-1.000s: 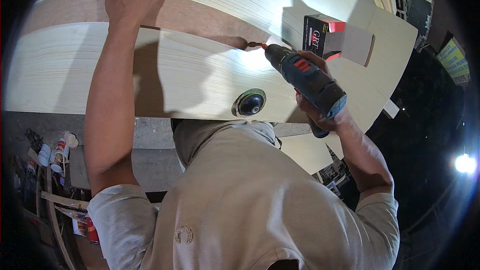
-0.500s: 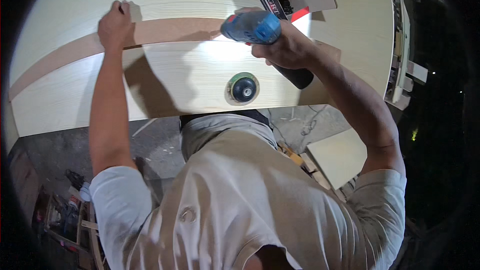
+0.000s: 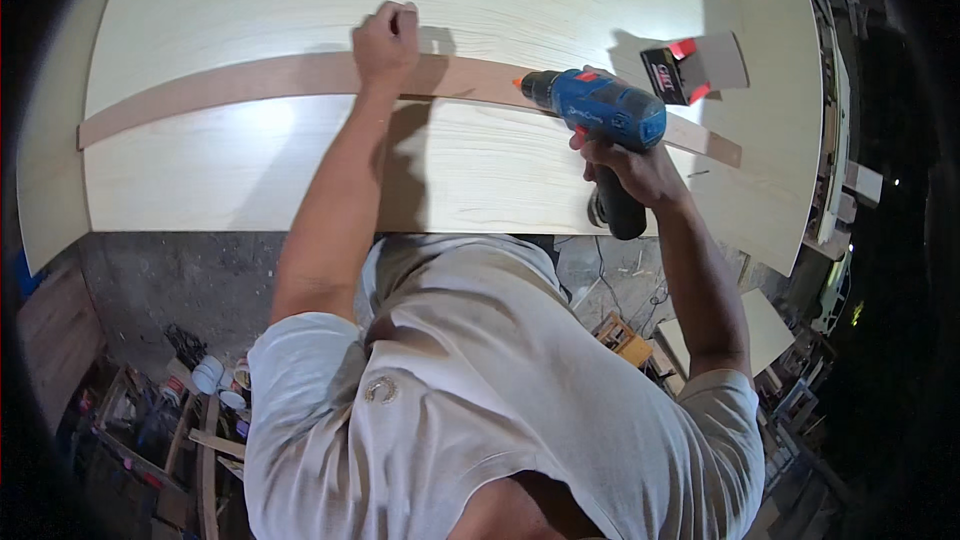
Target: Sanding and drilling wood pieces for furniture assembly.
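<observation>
My left hand (image 3: 385, 45) is closed, its wrist over a long brown wooden strip (image 3: 240, 80) lying across a pale wood-grain panel (image 3: 230, 0); what its fingers hold, if anything, is hidden. My right hand (image 3: 640, 170) grips a blue and black cordless drill (image 3: 610, 105), its orange-tipped front end pointing left over the strip, near the surface. Behind the drill's handle, a round dark object (image 3: 598, 208) is partly hidden at the panel's front edge. An open black and red box (image 3: 663, 75) sits to the upper right of the drill.
Side panels (image 3: 55, 190) flank the work surface. Below, on the concrete floor (image 3: 150, 280), are white containers (image 3: 208, 372), wooden offcuts (image 3: 208, 440), cables, an orange wooden object (image 3: 622, 338) and a pale board (image 3: 760, 325). Boards (image 3: 830, 140) line the right side, beside darkness.
The view has shifted, showing more of the panel's left and right ends. The drill in my right hand has turned side-on, pointing left. My left hand stays closed at the strip.
</observation>
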The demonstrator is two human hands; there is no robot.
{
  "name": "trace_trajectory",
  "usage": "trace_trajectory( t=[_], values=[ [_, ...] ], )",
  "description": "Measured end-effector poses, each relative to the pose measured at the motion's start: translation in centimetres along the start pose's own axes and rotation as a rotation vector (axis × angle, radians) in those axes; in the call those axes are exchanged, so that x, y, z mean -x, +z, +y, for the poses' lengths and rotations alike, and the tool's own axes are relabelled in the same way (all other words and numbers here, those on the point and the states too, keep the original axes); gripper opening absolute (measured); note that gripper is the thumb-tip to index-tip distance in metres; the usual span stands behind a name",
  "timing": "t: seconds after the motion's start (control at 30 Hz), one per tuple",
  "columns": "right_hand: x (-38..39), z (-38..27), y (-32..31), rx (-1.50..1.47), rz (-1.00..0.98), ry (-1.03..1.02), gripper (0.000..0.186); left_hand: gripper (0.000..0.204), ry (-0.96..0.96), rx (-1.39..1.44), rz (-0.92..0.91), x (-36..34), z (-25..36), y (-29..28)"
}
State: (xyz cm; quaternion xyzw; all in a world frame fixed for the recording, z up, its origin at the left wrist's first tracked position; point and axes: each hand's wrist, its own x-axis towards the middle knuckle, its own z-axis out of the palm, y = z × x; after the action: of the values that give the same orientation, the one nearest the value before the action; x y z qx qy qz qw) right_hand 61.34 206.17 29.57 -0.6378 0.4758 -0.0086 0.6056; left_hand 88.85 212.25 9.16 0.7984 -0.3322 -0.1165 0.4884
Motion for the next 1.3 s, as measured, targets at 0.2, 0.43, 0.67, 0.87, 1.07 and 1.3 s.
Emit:
trace_trajectory(
  t=[0.2,0.43,0.67,0.87,1.07,1.3],
  values=[
    [-1.6,-2.6,6.6,0.04,-0.008,0.075,0.029,0.036,0.036,-0.477,0.035,-7.6,-10.7,-15.3],
    [-3.4,-3.9,9.1,0.176,0.054,0.214,0.03,0.038,-0.032,-0.693,-0.2,-8.0,-12.4,-16.7],
    [-4.4,-3.9,8.8,0.183,0.032,0.257,0.028,0.039,-0.06,-0.661,-0.275,-8.1,-12.4,-16.8],
    [-5.2,-4.5,9.1,0.153,-0.023,0.31,0.075,0.035,-0.076,-0.666,-0.3,-8.3,-12.3,-16.3],
    [-6.1,-4.4,9.1,0.585,-0.075,0.155,0.082,0.029,-0.098,-0.7,-0.29,-8.3,-12.5,-16.0],
    [-6.2,-3.6,8.5,0.445,-0.123,0.031,0.081,0.031,-0.135,-0.735,-0.3,-8.2,-12.8,-15.6]
  ],
)
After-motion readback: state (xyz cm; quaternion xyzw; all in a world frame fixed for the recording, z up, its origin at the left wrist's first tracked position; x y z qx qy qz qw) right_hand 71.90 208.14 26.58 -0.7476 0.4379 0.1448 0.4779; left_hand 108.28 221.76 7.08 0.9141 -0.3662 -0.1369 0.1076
